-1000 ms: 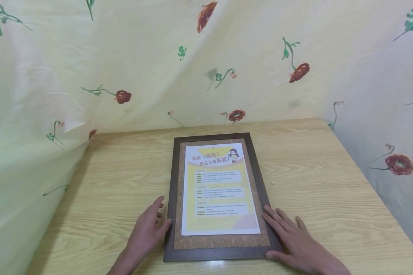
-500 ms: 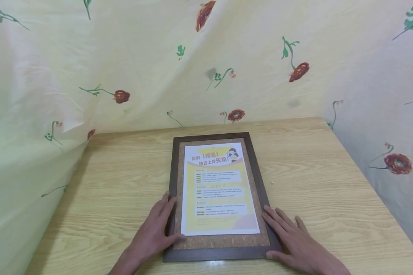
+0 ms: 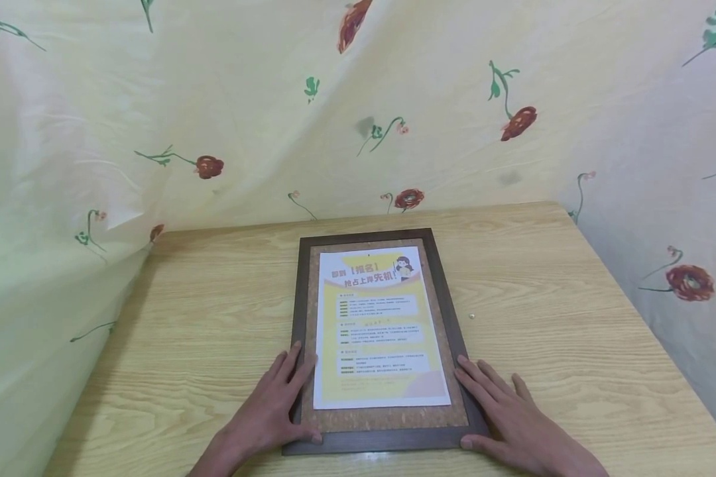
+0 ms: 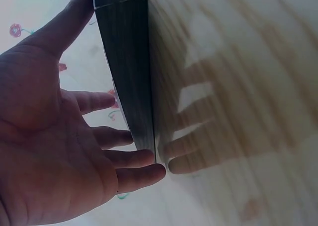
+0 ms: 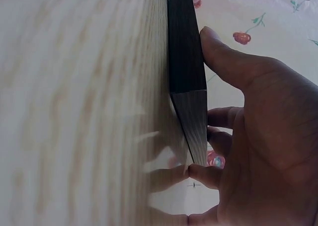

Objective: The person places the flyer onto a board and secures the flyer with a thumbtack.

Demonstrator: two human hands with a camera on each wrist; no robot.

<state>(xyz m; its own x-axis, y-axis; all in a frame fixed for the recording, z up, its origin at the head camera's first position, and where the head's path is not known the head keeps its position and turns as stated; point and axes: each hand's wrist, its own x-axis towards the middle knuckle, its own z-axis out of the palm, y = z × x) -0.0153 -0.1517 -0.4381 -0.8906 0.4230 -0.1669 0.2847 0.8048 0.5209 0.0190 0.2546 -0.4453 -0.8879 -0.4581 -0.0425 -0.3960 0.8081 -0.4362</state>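
A cork board (image 3: 388,419) with a dark wooden frame lies flat, its bottom edge towards me. On the cork sits a printed sheet (image 3: 382,391), yellow and white, with a tiny dark dot at its top middle. My left hand (image 3: 268,411) rests on the lower left of the frame, fingers spread. Its thumb lies on the lower corner and a fingertip reaches the paper's left edge. At the lower right, my right hand (image 3: 513,417) touches the frame with extended fingers. Both wrist views show the frame's side (image 4: 126,62) beside the fingers; neither hand wraps around it.
A small shiny whitish object (image 3: 472,317), too small to identify, lies right of the board on the wood-grain table (image 3: 215,285). Cream cloth with red flowers (image 3: 262,99) hangs behind the table and along both sides.
My left hand has shifted from beside the frame onto its lower left, the thumb coming down to the corner. My right hand and the board stay put.
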